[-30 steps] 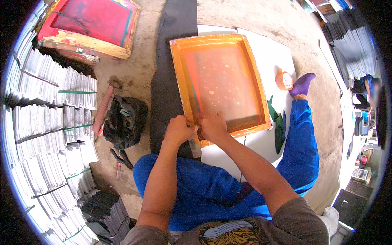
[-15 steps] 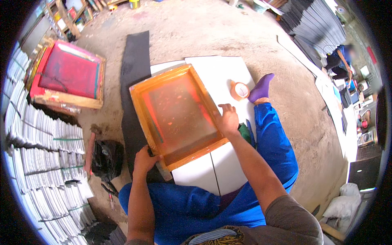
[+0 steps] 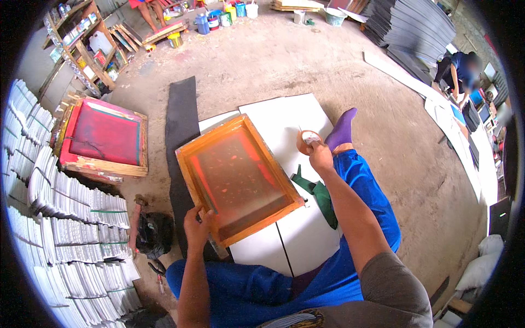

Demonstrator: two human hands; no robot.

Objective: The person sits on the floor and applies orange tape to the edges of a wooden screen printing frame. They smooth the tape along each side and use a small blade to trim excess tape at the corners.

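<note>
While outstretched, right hand [image 3: 319,154] on tape roll [image 3: 307,141]

The orange wooden screen frame [image 3: 238,177] covers most of the white sheets [image 3: 284,117], leaving bare white only beyond its far corner and at its near side. The left hand [image 3: 198,224] grips the frame's near corner, hemmed in by the black mat [image 3: 180,126] and a dark bag [image 3: 155,232] just to its left. The right hand [image 3: 319,154] sits at the tape roll [image 3: 307,139], with a purple-socked foot [image 3: 343,128] just beside it and a green cloth [image 3: 320,191] below. Stacked white sheets [image 3: 65,218] and a red screen frame [image 3: 104,136] wall off the far left. Open concrete floor [image 3: 284,60] lies ahead.
</note>
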